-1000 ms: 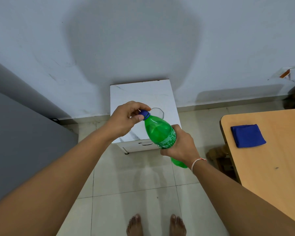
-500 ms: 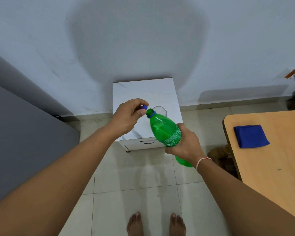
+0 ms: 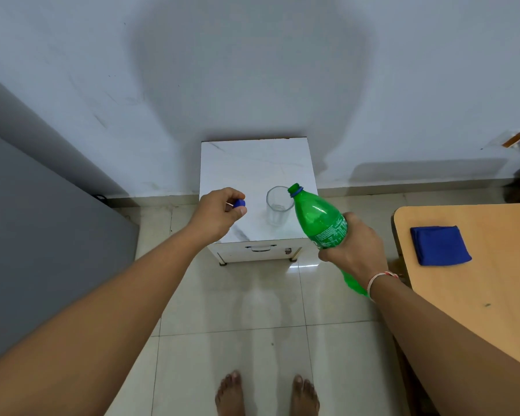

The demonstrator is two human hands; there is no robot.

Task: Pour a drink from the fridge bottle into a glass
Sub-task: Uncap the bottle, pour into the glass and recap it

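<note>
The right hand (image 3: 353, 249) is wrapped round the labelled middle of the green bottle (image 3: 317, 219), fingers curled firmly about it, and a pale band (image 3: 379, 279) is worn at the wrist. The bottle is held tilted, its base down towards the person and its neck up and to the left, and the open mouth (image 3: 295, 187) is seen right at the rim of the glass (image 3: 277, 208). No liquid can be made out leaving the mouth or lying in the glass.

Across on the other side, the blue cap (image 3: 239, 203) is pinched in the left hand (image 3: 219, 213), caught between thumb and fingertips with the remaining fingers curled in. That hand is held over the left part of the cabinet top, well apart from the bottle.

The clear glass is stood upright on the white marble-patterned cabinet (image 3: 254, 163), near its front edge and between the two hands. A drawer handle (image 3: 260, 248) is shown on the cabinet's front, and the cabinet is set against the pale wall (image 3: 252, 70).

To the right, a folded blue cloth (image 3: 440, 244) is laid on a wooden table (image 3: 493, 295). A grey surface (image 3: 42, 235) is seen at the left. Bare feet (image 3: 267, 394) are planted on the tiled floor (image 3: 237, 295) below.
</note>
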